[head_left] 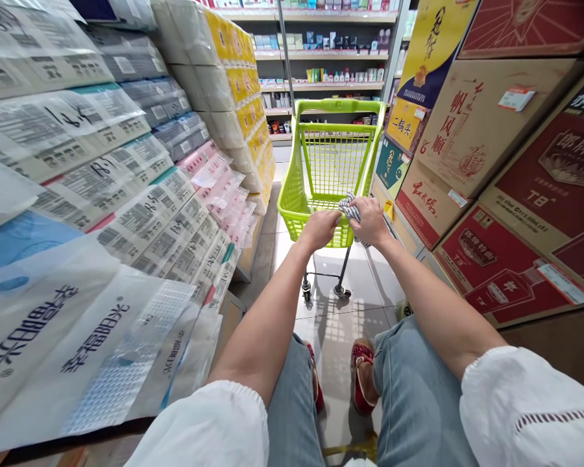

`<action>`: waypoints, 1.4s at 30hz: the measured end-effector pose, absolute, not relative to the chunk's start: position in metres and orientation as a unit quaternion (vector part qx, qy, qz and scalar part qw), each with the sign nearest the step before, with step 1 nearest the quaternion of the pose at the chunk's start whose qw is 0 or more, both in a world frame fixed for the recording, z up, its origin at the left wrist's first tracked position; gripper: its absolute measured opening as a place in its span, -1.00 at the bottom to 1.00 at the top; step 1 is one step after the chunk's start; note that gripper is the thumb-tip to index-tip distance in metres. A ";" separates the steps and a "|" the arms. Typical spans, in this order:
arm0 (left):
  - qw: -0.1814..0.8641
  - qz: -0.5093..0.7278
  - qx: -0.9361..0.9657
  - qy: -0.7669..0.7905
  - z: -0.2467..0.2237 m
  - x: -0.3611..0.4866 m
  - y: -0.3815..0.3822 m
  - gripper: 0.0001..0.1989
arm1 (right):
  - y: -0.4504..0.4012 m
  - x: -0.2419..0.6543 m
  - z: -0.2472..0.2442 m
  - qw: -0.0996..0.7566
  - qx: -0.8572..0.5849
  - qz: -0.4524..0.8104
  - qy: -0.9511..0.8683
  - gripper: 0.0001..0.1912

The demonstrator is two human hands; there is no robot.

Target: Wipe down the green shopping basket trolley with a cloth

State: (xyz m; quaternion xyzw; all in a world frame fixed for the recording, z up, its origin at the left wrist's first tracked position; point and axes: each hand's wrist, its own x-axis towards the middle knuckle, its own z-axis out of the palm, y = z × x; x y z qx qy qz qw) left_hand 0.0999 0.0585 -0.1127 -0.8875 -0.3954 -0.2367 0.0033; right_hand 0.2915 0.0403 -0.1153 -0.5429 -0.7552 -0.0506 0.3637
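Note:
A striped grey-and-white cloth (350,206) is bunched up at the near rim of a lime-green plastic shopping cart (316,237). My right hand (370,220) is closed around this cloth, and part of it hangs below the fingers. My left hand (322,230) is closed in a fist just left of the cloth, against the cart's near edge. What lies inside the left fingers is hidden. Through the slatted basket I see the floor, with no goods inside. Black casters (343,293) carry the cart's thin metal legs.
Stacked tissue packs (141,168) line the left side, with yellow-and-white bundles (243,91) farther on. Cardboard boxes (452,130) are piled close on the right. Cosmetics shelves (338,86) stand at the far end. Pale floor tiles (331,324) run between.

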 end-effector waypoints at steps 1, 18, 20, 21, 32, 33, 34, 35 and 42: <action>0.015 -0.235 -0.880 -0.412 -0.113 0.097 0.059 -0.76 | 0.040 0.295 -0.115 0.364 -0.545 -0.057 -0.753 -0.67; 0.024 -0.225 -0.873 -0.433 -0.119 0.095 0.072 -0.72 | 0.036 0.290 -0.140 0.336 -0.494 -0.107 -0.795 -0.60; 0.026 -0.219 -0.879 -0.423 -0.117 0.090 0.073 -0.71 | 0.037 0.305 -0.145 0.355 -0.514 -0.109 -0.773 -0.61; 0.030 -0.216 -0.880 -0.423 -0.116 0.088 0.073 -0.72 | 0.037 0.309 -0.148 0.364 -0.523 -0.109 -0.763 -0.62; 0.013 -0.256 -0.835 -0.488 -0.126 0.086 0.072 -0.76 | 0.063 0.275 -0.174 0.348 -0.452 -0.123 -0.812 -0.68; 0.012 -0.257 -0.834 -0.488 -0.127 0.085 0.072 -0.76 | 0.066 0.274 -0.177 0.348 -0.450 -0.118 -0.814 -0.68; 0.012 -0.257 -0.834 -0.488 -0.128 0.084 0.073 -0.76 | 0.068 0.275 -0.180 0.346 -0.447 -0.112 -0.817 -0.68; 0.013 -0.256 -0.834 -0.488 -0.128 0.084 0.074 -0.77 | 0.070 0.275 -0.184 0.343 -0.444 -0.108 -0.821 -0.68; 0.015 -0.258 -0.840 -0.476 -0.130 0.084 0.078 -0.77 | 0.063 0.284 -0.223 0.238 -0.406 -0.073 -0.879 -0.68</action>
